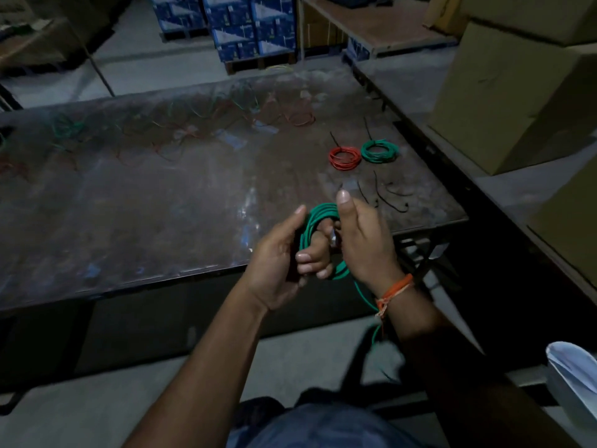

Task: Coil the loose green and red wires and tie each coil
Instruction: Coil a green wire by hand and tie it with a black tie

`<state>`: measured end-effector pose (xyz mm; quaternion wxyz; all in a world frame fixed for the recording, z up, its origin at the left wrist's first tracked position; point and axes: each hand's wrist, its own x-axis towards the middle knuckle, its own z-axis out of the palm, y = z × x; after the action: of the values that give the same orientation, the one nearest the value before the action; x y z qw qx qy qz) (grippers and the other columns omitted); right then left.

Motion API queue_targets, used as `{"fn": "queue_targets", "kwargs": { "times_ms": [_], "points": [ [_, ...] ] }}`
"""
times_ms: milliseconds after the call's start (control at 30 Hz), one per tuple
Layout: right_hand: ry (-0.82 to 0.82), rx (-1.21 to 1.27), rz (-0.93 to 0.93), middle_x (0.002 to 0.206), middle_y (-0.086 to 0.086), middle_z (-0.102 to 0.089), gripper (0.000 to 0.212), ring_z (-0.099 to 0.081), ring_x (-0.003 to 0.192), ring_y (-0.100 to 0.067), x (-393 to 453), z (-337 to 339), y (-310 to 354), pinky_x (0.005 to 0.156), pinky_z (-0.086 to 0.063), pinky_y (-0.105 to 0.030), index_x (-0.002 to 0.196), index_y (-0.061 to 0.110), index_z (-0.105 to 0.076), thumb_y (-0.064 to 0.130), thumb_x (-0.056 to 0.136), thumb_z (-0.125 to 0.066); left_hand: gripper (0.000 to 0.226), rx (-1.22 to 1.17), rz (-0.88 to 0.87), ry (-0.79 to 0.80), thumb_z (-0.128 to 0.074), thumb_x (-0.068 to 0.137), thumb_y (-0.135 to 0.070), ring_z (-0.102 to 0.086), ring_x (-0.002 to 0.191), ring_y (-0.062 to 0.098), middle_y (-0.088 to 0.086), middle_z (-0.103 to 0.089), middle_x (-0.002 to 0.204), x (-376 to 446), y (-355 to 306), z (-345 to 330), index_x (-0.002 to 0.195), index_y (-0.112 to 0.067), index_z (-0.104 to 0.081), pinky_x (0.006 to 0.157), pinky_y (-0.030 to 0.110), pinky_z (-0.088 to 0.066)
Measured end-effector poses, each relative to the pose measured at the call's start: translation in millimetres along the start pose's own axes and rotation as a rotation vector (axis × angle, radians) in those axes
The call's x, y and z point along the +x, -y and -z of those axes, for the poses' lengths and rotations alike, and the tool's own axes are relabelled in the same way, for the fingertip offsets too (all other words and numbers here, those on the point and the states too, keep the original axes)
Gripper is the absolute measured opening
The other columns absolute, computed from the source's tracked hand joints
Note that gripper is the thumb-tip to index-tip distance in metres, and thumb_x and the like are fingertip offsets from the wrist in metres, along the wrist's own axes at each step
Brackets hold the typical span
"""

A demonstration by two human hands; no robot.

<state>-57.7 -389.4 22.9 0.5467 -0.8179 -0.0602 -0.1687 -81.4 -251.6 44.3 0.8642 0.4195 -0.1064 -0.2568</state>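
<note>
The left hand (284,253) grips a part-wound green wire coil (318,234) just past the near edge of the bench (145,202), its fingers curled through the loops so the turns stay stacked and cannot spring apart. The right hand (361,240), at about three o'clock from the coil, has its thumb raised and its fingers closed on the far side of the loops; it seems to be pinching the wire there to lay on another turn, though the exact grip is hidden behind the coil. A loose green tail (368,299) hangs from the coil at about five o'clock, passing under the right wrist toward the floor, so the winding looks unfinished.

At about one o'clock from the hands lie a few black cable ties (387,195), probably kept near for binding. Beyond them, farther toward one o'clock, a finished red coil (345,157) and a finished green coil (378,151) sit side by side, just touching, each with a tie's black tail sticking out. Along the bench's far edge, from ten to twelve o'clock, a spread of loose wires (181,130) in both colours waits, dim and blurred. By my judgement most of the job lies ahead.
</note>
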Motion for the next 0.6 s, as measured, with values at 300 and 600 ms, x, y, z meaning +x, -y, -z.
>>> {"fn": "queue_targets", "kwargs": {
  "times_ms": [300, 600],
  "points": [
    [0.018, 0.066, -0.031, 0.056, -0.012, -0.053, 0.061, -0.051, 0.050, -0.027, 0.0, 7.2, -14.2, 0.050, -0.043, -0.051, 0.072, 0.009, -0.053, 0.057, 0.102, -0.030, 0.034, -0.050, -0.043, -0.123, -0.037, 0.103, -0.036, -0.022, 0.039, 0.004, -0.011, -0.029, 0.048, 9.6, 15.5, -8.5, 0.082, -0.014, -0.051, 0.043, 0.021, -0.025],
    [0.076, 0.209, -0.057, 0.056, 0.002, -0.040, 0.066, -0.041, 0.053, -0.017, -1.9, -5.6, -18.6, 0.050, -0.033, -0.045, 0.070, 0.010, -0.045, 0.068, 0.099, -0.033, 0.036, -0.245, 0.042, -0.138, -0.040, 0.099, -0.042, -0.012, 0.040, 0.006, -0.013, -0.024, 0.044, 5.8, 13.6, -1.1, 0.073, -0.019, -0.050, 0.042, 0.021, -0.018]
  ]
}}
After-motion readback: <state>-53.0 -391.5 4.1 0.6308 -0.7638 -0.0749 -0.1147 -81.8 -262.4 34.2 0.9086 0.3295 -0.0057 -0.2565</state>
